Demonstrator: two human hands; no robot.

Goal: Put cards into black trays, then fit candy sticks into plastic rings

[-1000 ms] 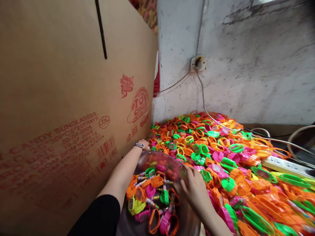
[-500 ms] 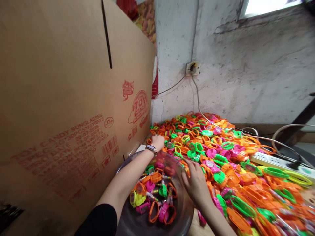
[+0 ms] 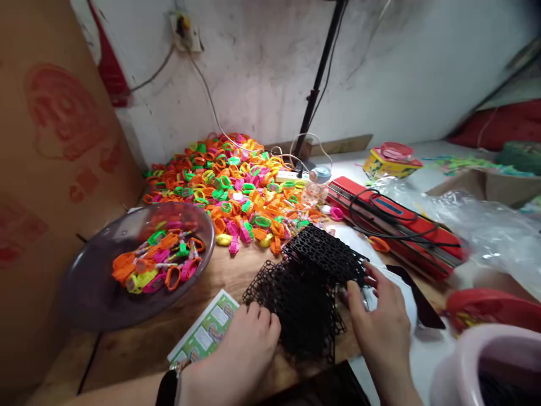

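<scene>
My left hand (image 3: 249, 347) is closed, with its fingers curled down beside a green-and-white printed card (image 3: 213, 324) and the lower black plastic lattice sheets (image 3: 291, 304). Its fingertips are hidden, so what it holds cannot be made out. At the right corner of the upper black lattice sheets (image 3: 323, 251), the thumb and fingers of my right hand (image 3: 382, 318) pinch the edge. These upper sheets lie tilted across the lower ones. To the left stands a dark translucent basin (image 3: 101, 299) with colourful toy watches (image 3: 163, 256) in it.
A large heap of toy watches (image 3: 236, 192) lies against the wall. A big carton (image 3: 54, 225) stands at left. At right are a red sealing machine (image 3: 393, 220) with a black cable, clear plastic bags (image 3: 490, 231), a red dish (image 3: 494, 304) and a pale pink bucket (image 3: 460, 361).
The view has swung right. Both my hands have left the basin and the watch heap and are now at the black lattice sheets and the printed card.
</scene>
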